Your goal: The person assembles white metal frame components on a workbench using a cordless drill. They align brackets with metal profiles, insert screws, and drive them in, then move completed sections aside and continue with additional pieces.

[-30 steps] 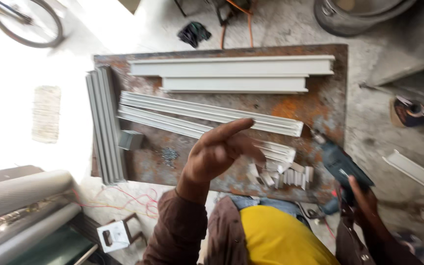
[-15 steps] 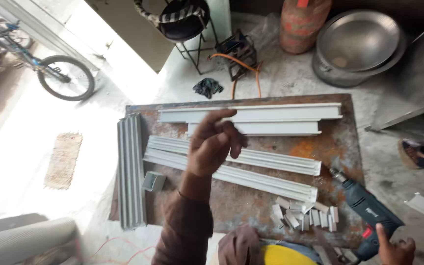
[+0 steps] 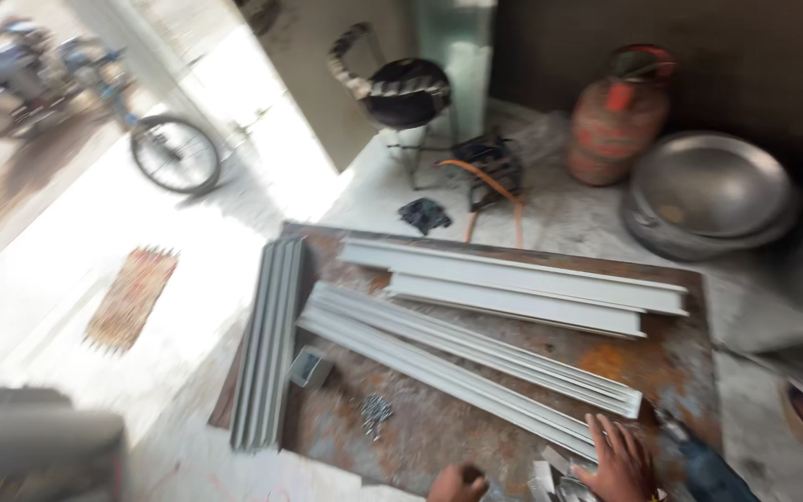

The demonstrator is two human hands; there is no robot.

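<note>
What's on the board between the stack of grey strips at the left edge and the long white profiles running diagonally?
In the head view, a small grey offcut lies between the grey strips and the diagonal profiles; loose screws sit just below.

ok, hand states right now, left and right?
Left hand: looks curled at the frame's bottom edge over the rusty board; grip cannot be told.
Right hand: open, fingers spread, resting flat on white profile strips.
</note>
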